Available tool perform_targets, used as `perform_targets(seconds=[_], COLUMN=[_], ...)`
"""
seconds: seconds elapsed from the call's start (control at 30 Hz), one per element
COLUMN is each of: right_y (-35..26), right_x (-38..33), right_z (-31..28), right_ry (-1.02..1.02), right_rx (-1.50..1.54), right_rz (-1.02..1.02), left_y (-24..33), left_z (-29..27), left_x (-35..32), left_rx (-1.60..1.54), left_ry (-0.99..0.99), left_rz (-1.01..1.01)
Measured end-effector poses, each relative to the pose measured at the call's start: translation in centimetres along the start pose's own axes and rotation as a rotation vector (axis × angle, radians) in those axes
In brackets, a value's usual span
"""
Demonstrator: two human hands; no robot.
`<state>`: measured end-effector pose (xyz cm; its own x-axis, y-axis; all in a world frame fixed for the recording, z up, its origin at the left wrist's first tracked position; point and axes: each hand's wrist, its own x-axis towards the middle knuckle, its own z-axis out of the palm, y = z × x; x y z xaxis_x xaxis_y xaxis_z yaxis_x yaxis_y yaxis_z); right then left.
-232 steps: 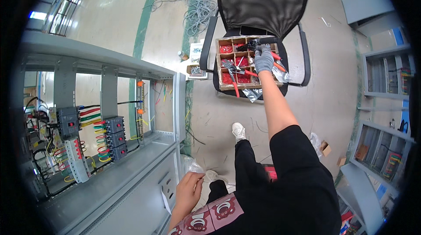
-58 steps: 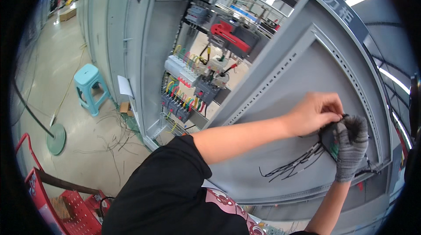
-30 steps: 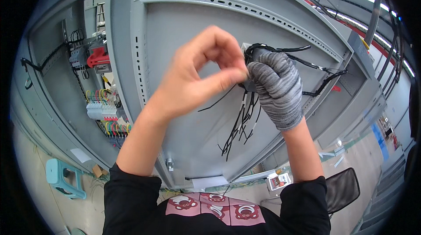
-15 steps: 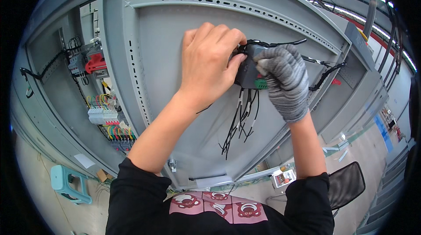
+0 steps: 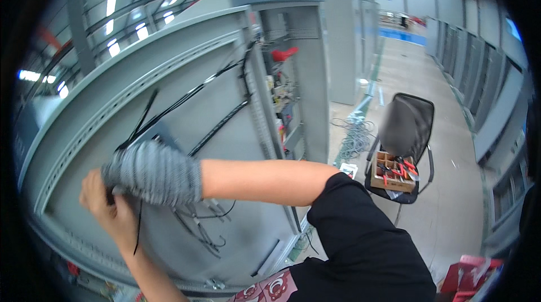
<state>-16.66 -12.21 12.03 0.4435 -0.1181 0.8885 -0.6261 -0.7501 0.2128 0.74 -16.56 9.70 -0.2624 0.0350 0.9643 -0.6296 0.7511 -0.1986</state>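
Observation:
My right hand (image 5: 151, 172), in a grey knit glove, reaches across to the left and is closed over a bundle of black wires (image 5: 194, 226) on the grey cabinet door panel (image 5: 186, 110). My bare left hand (image 5: 106, 207) sits just below and behind it, fingers pinched on a thin black cable tie (image 5: 137, 229) that hangs down. The two hands touch. More black wires (image 5: 217, 124) run up the panel toward its top right. What lies under the glove is hidden.
An open cabinet bay with electrical parts (image 5: 282, 96) stands right of the panel. A black chair (image 5: 410, 124) carries a wooden box of hand tools (image 5: 396, 171). A cable coil (image 5: 355, 136) lies on the floor. Grey cabinets (image 5: 484, 71) line the right.
The view has swung to the right, so both hands now sit at the lower left. My left hand went from on top of the bundle to beneath the gloved hand.

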Motion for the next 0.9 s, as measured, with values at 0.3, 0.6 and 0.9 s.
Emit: perform_targets(seconds=[0.3, 0.6, 0.9], right_y=[-2.8, 0.0, -1.9], right_x=[1.8, 0.5, 2.0], right_z=[-4.5, -2.6, -0.9], right_ry=[-0.095, -0.352, -0.265], right_rx=[0.020, -0.338, -0.291], right_rz=[0.010, -0.137, -0.219], left_y=[2.3, 3.1, 2.8], left_z=[1.9, 0.3, -0.8], left_x=[0.8, 2.3, 2.6], left_rx=[-0.499, -0.219, -0.100], left_ry=[0.047, -0.061, -0.001], left_rz=[-0.259, -0.132, -0.193])
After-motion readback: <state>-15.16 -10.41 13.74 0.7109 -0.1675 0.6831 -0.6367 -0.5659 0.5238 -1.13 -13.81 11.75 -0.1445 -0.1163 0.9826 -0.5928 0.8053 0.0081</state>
